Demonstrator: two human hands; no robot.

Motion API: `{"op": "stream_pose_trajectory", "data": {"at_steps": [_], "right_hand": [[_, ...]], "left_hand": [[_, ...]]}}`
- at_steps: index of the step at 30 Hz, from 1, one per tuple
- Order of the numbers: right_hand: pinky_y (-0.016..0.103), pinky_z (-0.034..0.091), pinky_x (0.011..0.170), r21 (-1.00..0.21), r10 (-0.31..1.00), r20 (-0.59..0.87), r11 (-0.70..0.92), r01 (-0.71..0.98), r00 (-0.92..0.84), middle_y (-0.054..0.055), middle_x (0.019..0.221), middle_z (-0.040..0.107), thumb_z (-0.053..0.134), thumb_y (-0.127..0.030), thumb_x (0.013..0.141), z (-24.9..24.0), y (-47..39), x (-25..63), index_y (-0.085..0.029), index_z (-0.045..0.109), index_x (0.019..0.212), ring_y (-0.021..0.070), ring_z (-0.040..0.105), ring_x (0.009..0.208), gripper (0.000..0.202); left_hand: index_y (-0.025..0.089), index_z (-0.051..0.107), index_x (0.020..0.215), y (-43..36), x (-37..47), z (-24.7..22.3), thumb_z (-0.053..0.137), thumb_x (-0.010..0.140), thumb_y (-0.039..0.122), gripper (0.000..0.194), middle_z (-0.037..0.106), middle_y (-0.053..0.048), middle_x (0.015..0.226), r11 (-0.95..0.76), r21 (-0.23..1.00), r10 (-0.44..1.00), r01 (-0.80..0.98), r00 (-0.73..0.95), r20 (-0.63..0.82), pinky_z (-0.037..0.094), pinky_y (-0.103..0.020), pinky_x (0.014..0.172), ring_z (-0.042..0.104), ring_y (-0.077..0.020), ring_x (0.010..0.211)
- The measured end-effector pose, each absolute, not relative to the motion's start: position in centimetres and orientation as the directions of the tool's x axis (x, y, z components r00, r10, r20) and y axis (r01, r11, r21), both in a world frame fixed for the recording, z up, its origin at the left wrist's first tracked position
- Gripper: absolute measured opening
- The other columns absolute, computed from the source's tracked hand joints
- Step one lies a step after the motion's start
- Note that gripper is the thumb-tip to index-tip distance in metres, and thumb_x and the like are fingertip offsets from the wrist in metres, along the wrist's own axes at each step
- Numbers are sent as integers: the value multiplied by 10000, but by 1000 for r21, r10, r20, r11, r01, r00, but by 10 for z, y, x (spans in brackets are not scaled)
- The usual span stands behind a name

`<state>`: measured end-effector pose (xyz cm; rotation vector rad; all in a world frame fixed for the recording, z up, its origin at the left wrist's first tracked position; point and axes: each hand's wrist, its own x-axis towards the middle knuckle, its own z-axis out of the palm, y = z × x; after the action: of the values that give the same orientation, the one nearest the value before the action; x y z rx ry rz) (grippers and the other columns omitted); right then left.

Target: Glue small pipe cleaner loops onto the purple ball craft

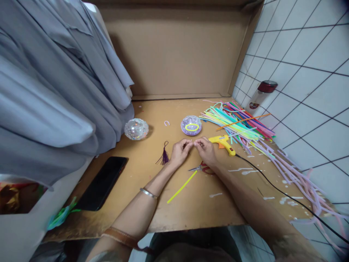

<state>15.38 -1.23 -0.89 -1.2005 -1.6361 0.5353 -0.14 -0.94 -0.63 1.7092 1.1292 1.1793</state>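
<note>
The round, translucent purple, yellow-ringed ball (191, 120) lies just beyond the left grip (180, 151) and right grip (206, 150). Each is pinched together; contents indiscernible.

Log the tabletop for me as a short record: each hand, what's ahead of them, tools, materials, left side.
left hand: fingertips pinched, close to the right hand's
right hand: fingertips pinched; anything held is too small to tell
ahead: purple-patterned ball bearing a yellow ring
tools: yellow glue gun; red-handled scissors, partly hidden by the right arm
materials: multicoloured pipe cleaners; single yellow strip
left side: purple tassel; clear speckled ball; black smartphone
</note>
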Motion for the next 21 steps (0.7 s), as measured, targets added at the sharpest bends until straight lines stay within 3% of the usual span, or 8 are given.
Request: {"op": "stream_pose_trajectory", "data": {"at_steps": [9, 13, 15, 21], "right_hand": [[299, 446, 698, -826, 879, 463, 381, 414, 114, 20, 783, 590, 507, -390, 886, -5, -13, 153, -227, 580, 780, 172, 543, 739, 207], [305, 463, 717, -837, 885, 452, 376, 397, 116, 29, 800, 597, 508, -402, 888, -4, -13, 153, -225, 606, 795, 179, 560, 775, 223], [309, 465, 719, -838, 883, 455, 382, 389, 113, 30, 797, 598, 515, -400, 888, -4, -14, 152, -221, 618, 797, 182, 563, 780, 226], [306, 452, 706, -837, 886, 455, 389, 385, 93, 15, 778, 590, 550, -382, 877, -6, -14, 152, -217, 635, 792, 170, 552, 737, 204]], "left_hand": [[201, 482, 623, -8, -5, -5, 466, 934, 404, 371, 474, 36, 570, -303, 853, 952, 424, 91, 293, 371, -240, 608, 448, -123, 575], [191, 626, 825, -6, -2, -11, 611, 817, 272, 83, 645, -7, 797, -359, 862, 930, 357, 57, 363, 453, -243, 679, 549, -132, 681], [186, 659, 942, -5, -1, -12, 622, 799, 238, 156, 689, -45, 932, -374, 870, 923, 320, 42, 382, 488, -257, 736, 593, -141, 749], [179, 683, 914, -6, -1, -9, 558, 896, 364, 224, 722, -72, 940, -335, 914, 942, 229, 79, 325, 506, -288, 829, 647, -176, 883]]}}
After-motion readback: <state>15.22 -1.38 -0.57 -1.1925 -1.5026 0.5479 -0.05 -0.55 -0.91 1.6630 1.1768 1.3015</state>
